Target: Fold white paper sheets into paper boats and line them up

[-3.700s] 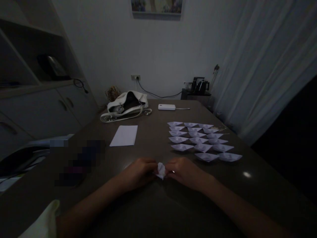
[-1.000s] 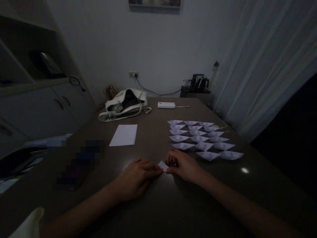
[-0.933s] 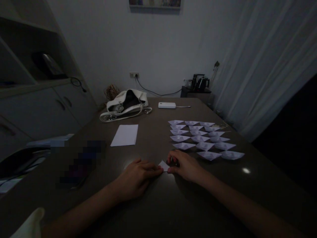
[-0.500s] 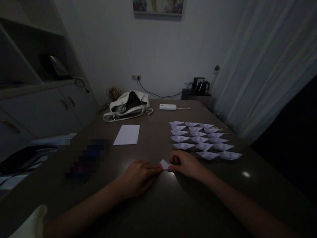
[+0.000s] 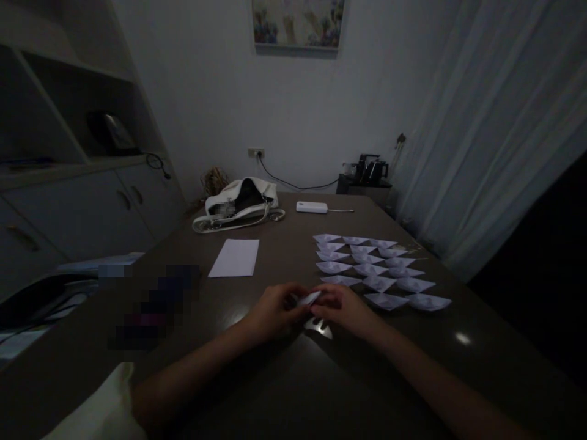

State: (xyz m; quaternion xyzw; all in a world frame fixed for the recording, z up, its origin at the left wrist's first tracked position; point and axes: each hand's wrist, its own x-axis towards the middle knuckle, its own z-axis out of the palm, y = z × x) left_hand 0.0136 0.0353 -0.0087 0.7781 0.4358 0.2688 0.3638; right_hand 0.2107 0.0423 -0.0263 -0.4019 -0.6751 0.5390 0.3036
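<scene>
Between my two hands is a small piece of folded white paper (image 5: pixel 310 299), lifted a little off the dark table (image 5: pixel 293 379). My left hand (image 5: pixel 278 311) pinches its left side with thumb and fingers. From the right, my right hand (image 5: pixel 342 308) closes on the other side, fingers curled. Part of the paper is hidden behind the fingers. Several folded paper boats (image 5: pixel 369 270) stand in rows just beyond my right hand. A stack of white paper sheets (image 5: pixel 235 258) lies beyond my left hand.
A white handbag (image 5: pixel 243 205) lies open at the far left of the table. Near the far edge is a white power bank (image 5: pixel 312 208) with a short cable. A blurred-out dark item (image 5: pixel 158 305) lies at the left. Behind the table stands a black kettle (image 5: pixel 376 172).
The folded paper has been raised from the tabletop and tilted. My left hand has gone from lying flat by it to pinching it, and both hands have drawn closer together. The view has tipped up slightly.
</scene>
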